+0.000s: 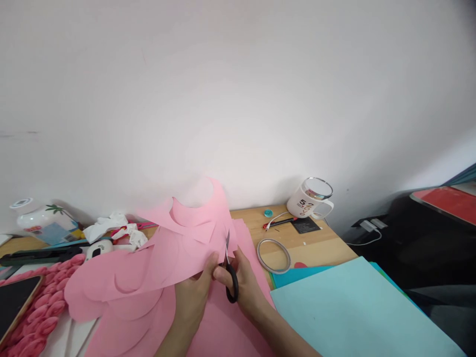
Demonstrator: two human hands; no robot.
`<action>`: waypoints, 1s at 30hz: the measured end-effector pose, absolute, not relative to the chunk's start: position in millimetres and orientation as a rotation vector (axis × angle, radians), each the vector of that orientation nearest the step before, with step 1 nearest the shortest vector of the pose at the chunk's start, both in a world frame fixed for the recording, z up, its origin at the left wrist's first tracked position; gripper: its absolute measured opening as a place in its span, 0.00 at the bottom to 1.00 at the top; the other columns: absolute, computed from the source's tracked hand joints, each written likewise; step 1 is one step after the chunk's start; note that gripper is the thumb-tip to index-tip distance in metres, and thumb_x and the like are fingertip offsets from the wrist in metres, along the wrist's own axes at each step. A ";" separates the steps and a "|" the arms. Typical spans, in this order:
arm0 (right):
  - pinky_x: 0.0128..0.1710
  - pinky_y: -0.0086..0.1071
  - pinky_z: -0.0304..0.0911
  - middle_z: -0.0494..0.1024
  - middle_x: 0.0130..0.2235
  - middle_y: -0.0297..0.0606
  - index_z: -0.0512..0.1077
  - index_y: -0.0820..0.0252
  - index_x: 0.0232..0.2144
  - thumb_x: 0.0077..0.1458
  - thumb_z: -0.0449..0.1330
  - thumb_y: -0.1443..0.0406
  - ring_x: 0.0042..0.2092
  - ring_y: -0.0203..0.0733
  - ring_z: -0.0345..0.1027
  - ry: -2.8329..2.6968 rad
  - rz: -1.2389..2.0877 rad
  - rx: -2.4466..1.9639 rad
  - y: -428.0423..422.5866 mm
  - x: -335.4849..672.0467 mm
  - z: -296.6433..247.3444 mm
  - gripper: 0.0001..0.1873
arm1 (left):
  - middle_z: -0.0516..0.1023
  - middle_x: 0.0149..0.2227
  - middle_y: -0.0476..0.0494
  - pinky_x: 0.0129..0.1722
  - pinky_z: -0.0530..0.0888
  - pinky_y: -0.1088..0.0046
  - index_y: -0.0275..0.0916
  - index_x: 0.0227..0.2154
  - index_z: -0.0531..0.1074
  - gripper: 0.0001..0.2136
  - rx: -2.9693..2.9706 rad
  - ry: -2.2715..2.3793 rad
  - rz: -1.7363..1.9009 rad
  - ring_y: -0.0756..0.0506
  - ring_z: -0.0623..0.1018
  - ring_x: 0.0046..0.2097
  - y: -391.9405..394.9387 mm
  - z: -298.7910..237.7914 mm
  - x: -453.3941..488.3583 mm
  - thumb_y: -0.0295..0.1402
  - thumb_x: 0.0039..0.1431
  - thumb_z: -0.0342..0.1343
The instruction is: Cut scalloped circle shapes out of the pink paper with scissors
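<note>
My right hand grips a pair of black-handled scissors, whose blades point away from me at the right edge of a pink paper sheet. My left hand pinches the lower edge of that sheet, close beside the scissors. Curved pieces are cut out of the sheet along its far side. Below and to the left lie several rounded pink paper cutouts, partly overlapping. More pink paper is spread under both hands.
At right, light blue paper sheets overhang the wooden table. A tape roll, a pen and a white mug stand behind. Crumpled tissues, a plastic jar and a pink chunky knit are at left.
</note>
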State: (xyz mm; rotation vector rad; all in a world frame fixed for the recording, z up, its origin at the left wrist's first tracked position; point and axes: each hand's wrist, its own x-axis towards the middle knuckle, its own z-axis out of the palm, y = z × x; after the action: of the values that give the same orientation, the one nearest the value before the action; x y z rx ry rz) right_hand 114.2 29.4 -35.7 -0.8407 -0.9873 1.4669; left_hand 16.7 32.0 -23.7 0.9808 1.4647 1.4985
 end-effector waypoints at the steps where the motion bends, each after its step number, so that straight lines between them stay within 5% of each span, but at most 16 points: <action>1: 0.24 0.26 0.49 0.63 0.22 0.25 0.54 0.57 0.26 0.40 0.66 0.64 0.25 0.31 0.51 -0.993 1.456 -0.858 29.0 113.9 -35.2 0.21 | 0.80 0.36 0.40 0.42 0.74 0.68 0.34 0.33 0.75 0.16 0.989 1.473 1.499 0.41 0.79 0.40 32.0 -24.1 16.8 0.34 0.38 0.64; 9: 0.22 0.25 0.49 0.63 0.21 0.25 0.52 0.56 0.25 0.41 0.64 0.64 0.24 0.31 0.52 -0.997 1.407 -0.964 28.6 112.1 -39.3 0.21 | 0.80 0.34 0.41 0.43 0.73 0.67 0.34 0.29 0.75 0.14 0.996 1.519 1.506 0.41 0.78 0.39 31.0 -23.4 17.8 0.34 0.36 0.64; 15: 0.21 0.24 0.49 0.60 0.18 0.23 0.50 0.56 0.24 0.42 0.63 0.67 0.22 0.30 0.51 -0.999 1.401 -1.000 27.2 110.1 -41.1 0.20 | 0.77 0.19 0.47 0.30 0.75 0.69 0.36 0.18 0.73 0.09 1.028 1.497 1.487 0.43 0.77 0.25 28.6 -15.4 20.8 0.37 0.37 0.63; 20: 0.21 0.24 0.50 0.62 0.18 0.23 0.52 0.56 0.24 0.43 0.62 0.67 0.22 0.30 0.53 -1.000 1.394 -1.005 26.5 109.8 -36.5 0.19 | 0.66 0.09 0.51 0.21 0.72 0.73 0.40 0.07 0.63 0.17 1.040 1.463 1.479 0.48 0.70 0.16 26.2 -8.9 25.9 0.41 0.42 0.59; 30: 0.20 0.25 0.50 0.63 0.17 0.24 0.51 0.56 0.24 0.41 0.63 0.65 0.20 0.31 0.56 -1.007 1.396 -1.041 27.8 111.3 -33.5 0.20 | 0.67 0.09 0.52 0.19 0.71 0.73 0.40 0.08 0.65 0.15 1.022 1.427 1.505 0.48 0.69 0.16 27.8 -5.7 25.3 0.39 0.40 0.59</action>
State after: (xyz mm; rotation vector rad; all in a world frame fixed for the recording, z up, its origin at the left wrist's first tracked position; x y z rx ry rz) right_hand 111.3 27.8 -33.5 -1.0408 -1.0072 1.3964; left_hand 25.3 27.8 -5.7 1.0224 1.4270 1.5051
